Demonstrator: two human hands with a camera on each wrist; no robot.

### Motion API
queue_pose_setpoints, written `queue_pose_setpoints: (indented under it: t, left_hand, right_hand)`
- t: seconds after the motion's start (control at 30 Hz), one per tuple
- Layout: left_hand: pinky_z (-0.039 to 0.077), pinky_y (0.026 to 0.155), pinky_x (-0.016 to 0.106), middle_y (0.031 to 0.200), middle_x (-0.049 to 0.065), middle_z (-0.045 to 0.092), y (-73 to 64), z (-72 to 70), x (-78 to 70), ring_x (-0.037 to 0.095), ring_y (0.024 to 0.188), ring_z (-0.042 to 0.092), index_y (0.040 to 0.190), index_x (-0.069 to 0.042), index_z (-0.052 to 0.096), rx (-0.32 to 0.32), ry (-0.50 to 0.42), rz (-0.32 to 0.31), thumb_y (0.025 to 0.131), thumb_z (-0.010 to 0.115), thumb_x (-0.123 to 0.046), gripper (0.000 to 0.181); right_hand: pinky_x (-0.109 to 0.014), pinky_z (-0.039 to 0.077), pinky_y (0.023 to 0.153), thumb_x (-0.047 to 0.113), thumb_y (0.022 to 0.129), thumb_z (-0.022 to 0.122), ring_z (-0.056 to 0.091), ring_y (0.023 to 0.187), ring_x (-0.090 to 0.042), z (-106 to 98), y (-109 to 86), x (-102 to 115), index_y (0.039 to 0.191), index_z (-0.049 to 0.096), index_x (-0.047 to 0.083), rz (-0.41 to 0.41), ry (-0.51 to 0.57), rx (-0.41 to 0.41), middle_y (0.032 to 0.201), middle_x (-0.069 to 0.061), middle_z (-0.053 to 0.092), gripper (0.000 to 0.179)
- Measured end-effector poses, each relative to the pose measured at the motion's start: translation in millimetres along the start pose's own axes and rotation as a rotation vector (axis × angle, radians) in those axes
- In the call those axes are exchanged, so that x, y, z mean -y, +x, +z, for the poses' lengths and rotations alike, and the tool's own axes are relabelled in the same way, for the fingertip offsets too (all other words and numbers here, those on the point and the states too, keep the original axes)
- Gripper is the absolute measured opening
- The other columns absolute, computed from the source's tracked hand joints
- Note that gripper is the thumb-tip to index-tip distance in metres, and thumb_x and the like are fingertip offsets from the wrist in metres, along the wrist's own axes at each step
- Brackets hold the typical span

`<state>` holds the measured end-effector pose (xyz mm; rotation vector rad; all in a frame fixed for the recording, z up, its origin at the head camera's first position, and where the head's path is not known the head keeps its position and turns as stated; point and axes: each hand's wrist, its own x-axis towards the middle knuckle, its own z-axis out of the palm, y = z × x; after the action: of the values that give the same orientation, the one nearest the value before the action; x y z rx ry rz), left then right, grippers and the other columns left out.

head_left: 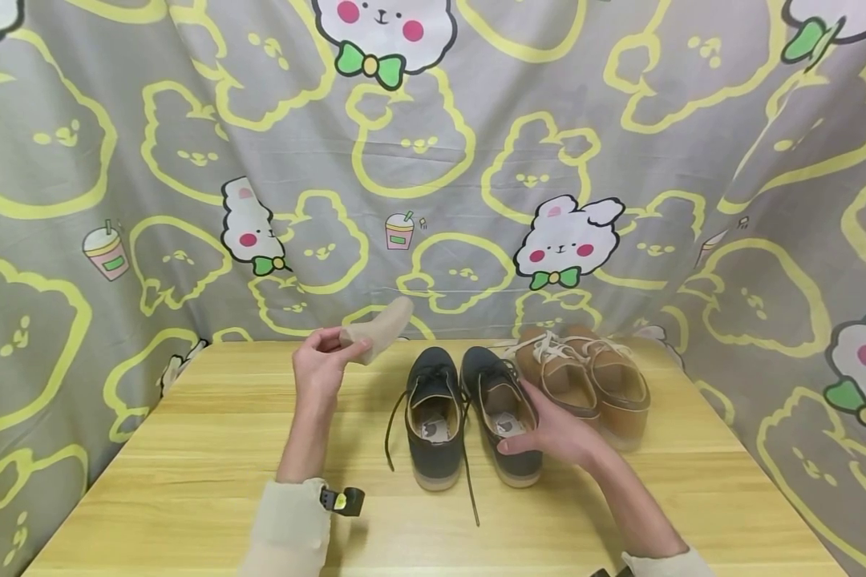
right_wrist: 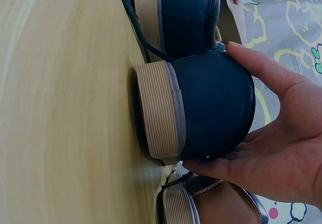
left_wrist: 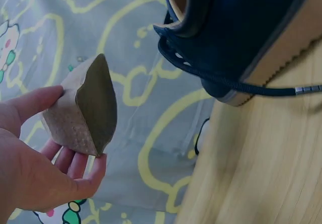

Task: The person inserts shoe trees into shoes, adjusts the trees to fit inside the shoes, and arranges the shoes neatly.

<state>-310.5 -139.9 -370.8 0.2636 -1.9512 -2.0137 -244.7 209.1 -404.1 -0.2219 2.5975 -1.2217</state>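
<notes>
My left hand (head_left: 320,361) holds a beige moulded-pulp shoe insert (head_left: 384,328) above the table's back part. In the left wrist view, the thumb and fingers pinch the insert (left_wrist: 75,116) by its edges, and its hollow side shows. Two dark navy lace-up shoes stand side by side, toes toward the curtain. The left navy shoe (head_left: 436,463) has its laces hanging loose beside it. My right hand (head_left: 566,437) grips the right navy shoe (head_left: 521,471) around its heel collar. The right wrist view shows thumb and fingers on either side of that heel (right_wrist: 214,105).
A pair of brown shoes (head_left: 624,413) with pale laces stands right of the navy pair, close to my right hand. All the shoes are on a wooden table (head_left: 209,465). A grey patterned curtain (head_left: 440,160) hangs behind the table's back edge and along both sides.
</notes>
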Motion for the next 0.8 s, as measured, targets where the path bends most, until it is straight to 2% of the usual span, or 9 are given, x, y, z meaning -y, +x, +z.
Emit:
queue_pose_setpoints:
  t: [0.47,0.7,0.8]
  left_hand:
    - [0.056,0.079,0.020,0.094,0.000,0.068,-11.7,-1.4,14.2,0.010,0.089,0.066,0.113,0.003,0.067,0.012,-0.067,-0.032,0.077,0.085,-0.003,0.040]
    - [0.056,0.082,0.020,0.096,0.001,0.068,-16.6,-2.7,11.9,0.011,0.091,0.065,0.115,0.003,0.066,0.006,-0.091,-0.041,0.077,0.086,-0.004,0.043]
    - [0.055,0.082,0.020,0.098,0.001,0.068,-20.1,-4.1,9.4,0.010,0.091,0.065,0.116,0.003,0.066,0.001,-0.075,-0.038,0.077,0.087,-0.005,0.045]
  right_hand:
    - [-0.064,0.029,0.116,0.046,0.073,0.088,0.023,0.151,-0.047,1.1,1.1,0.7,0.163,0.006,0.006,0.004,-0.011,0.005,0.167,-0.024,0.015,0.129]
    - [-0.065,0.028,0.117,0.045,0.074,0.088,0.021,0.151,-0.047,-0.5,1.1,1.1,0.164,0.005,0.007,0.003,-0.002,0.016,0.168,-0.024,0.013,0.128]
    - [-0.065,0.027,0.117,0.045,0.073,0.088,0.021,0.151,-0.047,-0.4,1.3,1.1,0.163,0.005,0.007,0.002,-0.005,0.010,0.168,-0.024,0.013,0.129]
